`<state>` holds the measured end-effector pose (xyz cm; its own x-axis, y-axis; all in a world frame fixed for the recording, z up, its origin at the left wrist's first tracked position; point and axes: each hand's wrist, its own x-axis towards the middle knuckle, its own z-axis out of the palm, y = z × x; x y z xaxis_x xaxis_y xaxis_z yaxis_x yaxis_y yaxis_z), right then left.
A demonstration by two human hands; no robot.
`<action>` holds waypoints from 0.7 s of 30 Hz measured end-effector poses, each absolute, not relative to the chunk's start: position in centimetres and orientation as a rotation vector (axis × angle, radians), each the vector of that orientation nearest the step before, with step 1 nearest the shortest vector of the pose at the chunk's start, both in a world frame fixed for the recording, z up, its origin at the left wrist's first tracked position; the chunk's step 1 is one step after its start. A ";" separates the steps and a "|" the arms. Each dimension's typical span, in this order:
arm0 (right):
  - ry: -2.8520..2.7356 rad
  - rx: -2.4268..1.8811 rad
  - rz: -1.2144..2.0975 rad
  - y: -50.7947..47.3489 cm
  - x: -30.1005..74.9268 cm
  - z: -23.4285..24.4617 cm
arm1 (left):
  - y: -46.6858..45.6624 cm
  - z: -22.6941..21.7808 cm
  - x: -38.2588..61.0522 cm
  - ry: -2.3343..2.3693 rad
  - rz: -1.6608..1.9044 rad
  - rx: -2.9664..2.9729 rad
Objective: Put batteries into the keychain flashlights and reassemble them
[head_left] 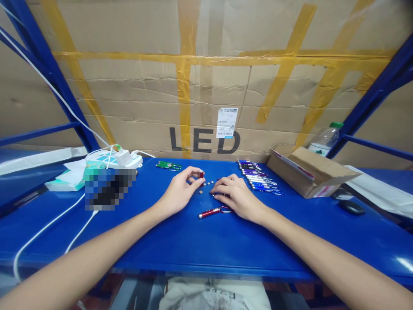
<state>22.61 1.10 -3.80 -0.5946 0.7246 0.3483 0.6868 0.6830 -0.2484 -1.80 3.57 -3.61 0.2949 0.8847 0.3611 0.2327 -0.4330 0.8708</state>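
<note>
My left hand (182,189) is closed, with a short red flashlight tube (201,174) held upright between thumb and fingers. Several small round button cells (201,192) lie scattered on the blue table just beside it. My right hand (237,196) is lowered to the tabletop at the right of these cells. Its fingers are bent and drawn together at the tips, and they hide whatever is under them. In front of my right hand lies a red mini flashlight (209,213) with a carabiner clip, partly covered by that hand.
A row of blue, silver and dark mini flashlights (254,176) lies at the right, by an open cardboard box (314,172). Green ones (168,165) lie far left. A power strip (112,160) with white cables, a computer mouse (351,207) and a bottle (325,140) stand around.
</note>
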 end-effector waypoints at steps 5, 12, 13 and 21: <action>-2.458 -1.146 0.123 0.7 22.4 -3.5 | 3.5 -3.7 -1.8 0.984 1.055 1.927; -2.195 -1.143 0.262 0.6 22.4 -3.3 | 3.1 -3.9 -1.9 0.971 0.912 2.022; -2.149 -1.135 0.301 0.6 22.3 -3.2 | 3.0 -3.9 -1.8 0.967 0.899 2.031; -2.045 -1.029 0.374 0.0 22.0 -2.7 | 2.5 -4.0 -1.5 0.968 0.880 2.063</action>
<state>22.00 -0.02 -2.71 -0.3502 0.7754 0.5254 0.5390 0.6256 -0.5641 -1.50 2.54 -3.97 0.4934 0.8227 0.2823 0.3592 -0.4883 0.7953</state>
